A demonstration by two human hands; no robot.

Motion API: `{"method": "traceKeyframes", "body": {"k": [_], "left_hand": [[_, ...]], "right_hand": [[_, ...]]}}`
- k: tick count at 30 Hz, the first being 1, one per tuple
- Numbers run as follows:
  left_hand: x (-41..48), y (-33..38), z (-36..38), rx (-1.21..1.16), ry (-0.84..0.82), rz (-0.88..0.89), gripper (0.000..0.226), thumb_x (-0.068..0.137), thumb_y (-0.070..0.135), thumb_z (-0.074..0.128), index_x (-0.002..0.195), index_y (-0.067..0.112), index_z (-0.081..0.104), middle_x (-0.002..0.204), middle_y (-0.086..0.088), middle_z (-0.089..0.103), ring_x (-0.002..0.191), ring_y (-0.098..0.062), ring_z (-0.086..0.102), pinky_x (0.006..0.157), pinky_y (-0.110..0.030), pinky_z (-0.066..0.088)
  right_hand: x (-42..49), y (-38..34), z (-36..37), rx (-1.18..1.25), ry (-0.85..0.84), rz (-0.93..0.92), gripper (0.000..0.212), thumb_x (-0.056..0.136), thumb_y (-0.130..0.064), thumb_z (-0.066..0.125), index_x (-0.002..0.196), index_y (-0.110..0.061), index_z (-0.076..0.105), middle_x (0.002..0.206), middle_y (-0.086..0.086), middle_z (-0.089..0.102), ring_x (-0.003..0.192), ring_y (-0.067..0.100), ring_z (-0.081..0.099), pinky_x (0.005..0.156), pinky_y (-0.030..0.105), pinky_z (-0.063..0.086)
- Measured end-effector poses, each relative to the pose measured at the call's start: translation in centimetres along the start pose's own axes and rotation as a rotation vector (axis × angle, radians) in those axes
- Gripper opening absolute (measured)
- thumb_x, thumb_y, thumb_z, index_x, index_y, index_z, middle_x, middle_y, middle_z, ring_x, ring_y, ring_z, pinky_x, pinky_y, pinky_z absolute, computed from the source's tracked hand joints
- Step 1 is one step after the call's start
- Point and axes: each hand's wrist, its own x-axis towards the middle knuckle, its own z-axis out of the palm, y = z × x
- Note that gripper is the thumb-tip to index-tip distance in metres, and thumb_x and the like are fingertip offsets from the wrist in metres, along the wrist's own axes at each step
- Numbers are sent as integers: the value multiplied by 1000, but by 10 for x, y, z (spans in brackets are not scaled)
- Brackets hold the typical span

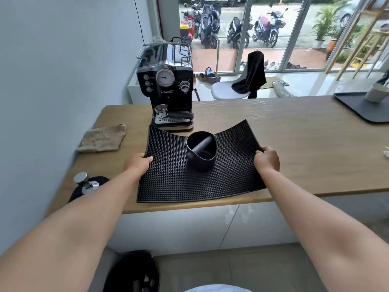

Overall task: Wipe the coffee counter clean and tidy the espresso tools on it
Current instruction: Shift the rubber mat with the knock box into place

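A black studded rubber bar mat (174, 184) lies on the wooden counter (305, 144), its far corners curled upward. My left hand (137, 165) grips its left edge and my right hand (267, 160) grips its right edge. A black knock box (201, 151) with a bar across it stands on the mat's middle. Behind the mat is a black espresso machine (166, 85) with a portafilter (163, 110) lying on its drip tray. A beige cloth (103, 138) lies folded at the left. A metal tamper (86, 183) rests on a round black pad near the front left corner.
A dark tray (355, 108) holding a pale cup (376, 92) sits at the counter's far right. The wall runs close along the left. A black bin (134, 272) stands on the floor below the counter. Beyond are a white chair and glass doors.
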Motion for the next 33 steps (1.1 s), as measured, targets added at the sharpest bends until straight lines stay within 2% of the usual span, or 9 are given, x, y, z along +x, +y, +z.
{"method": "traceKeyframes", "body": {"k": [3, 6, 9, 14, 17, 21, 25, 29, 33], "left_hand": [[18, -21, -22, -84, -27, -63, 35, 88, 39, 67, 119, 24, 71, 114, 0, 72, 105, -23, 67, 98, -37, 50], [53, -54, -36, -111, -58, -118, 30, 78, 41, 74, 105, 29, 75, 104, 3, 75, 97, -21, 70, 94, -40, 54], [79, -80, -43, -110, -83, -127, 16, 76, 42, 74, 90, 34, 75, 98, 3, 76, 93, -22, 71, 91, -43, 56], [49, -69, -64, -65, -57, -84, 11, 82, 33, 76, 84, 22, 75, 86, 0, 76, 83, -24, 72, 84, -41, 58], [47, -69, -69, -3, -39, -78, 18, 78, 30, 81, 77, 15, 73, 83, -4, 75, 81, -25, 70, 79, -39, 57], [47, -68, -68, 112, -27, -53, 24, 76, 31, 83, 70, 13, 68, 81, -6, 73, 81, -26, 69, 80, -38, 57], [45, -62, -68, 218, -5, -4, 20, 78, 31, 81, 74, 18, 67, 88, -5, 71, 89, -25, 67, 77, -33, 50], [48, -63, -70, 192, -27, -31, 15, 78, 29, 82, 82, 18, 72, 94, -3, 73, 93, -24, 66, 83, -34, 50], [51, -64, -73, 209, -72, -44, 18, 77, 31, 83, 88, 17, 77, 94, -2, 75, 91, -23, 67, 79, -31, 50]], "right_hand": [[-13, -7, 21, 4, -19, 8, 27, 96, -17, 52, 119, -13, 66, 108, 13, 73, 95, 33, 66, 73, 30, 45], [-24, -12, 39, -3, -35, 10, 28, 96, -17, 52, 119, -12, 67, 107, 13, 73, 96, 34, 66, 74, 31, 47], [-31, -15, 53, -5, -43, 20, 29, 96, -18, 52, 120, -13, 67, 108, 13, 73, 97, 34, 66, 77, 33, 49], [-38, -15, 70, -11, -38, 34, 29, 96, -19, 52, 120, -12, 66, 109, 14, 72, 99, 36, 66, 79, 35, 49], [-41, -13, 73, 0, -33, 50, 29, 96, -20, 53, 121, -11, 66, 112, 14, 71, 101, 36, 65, 81, 35, 48], [-39, -6, 75, 1, -34, 69, 28, 94, -22, 56, 119, -14, 68, 118, 15, 68, 105, 36, 64, 90, 37, 51], [-40, 1, 76, -14, -3, 107, 34, 93, -23, 62, 126, -16, 65, 127, 11, 66, 116, 35, 60, 98, 37, 46], [-42, 4, 78, -8, 12, 107, 30, 92, -23, 63, 122, -17, 66, 123, 10, 68, 116, 34, 60, 99, 39, 47], [-41, 6, 80, -3, 13, 113, 28, 91, -25, 63, 118, -19, 67, 121, 10, 69, 115, 34, 60, 101, 43, 47]]}}
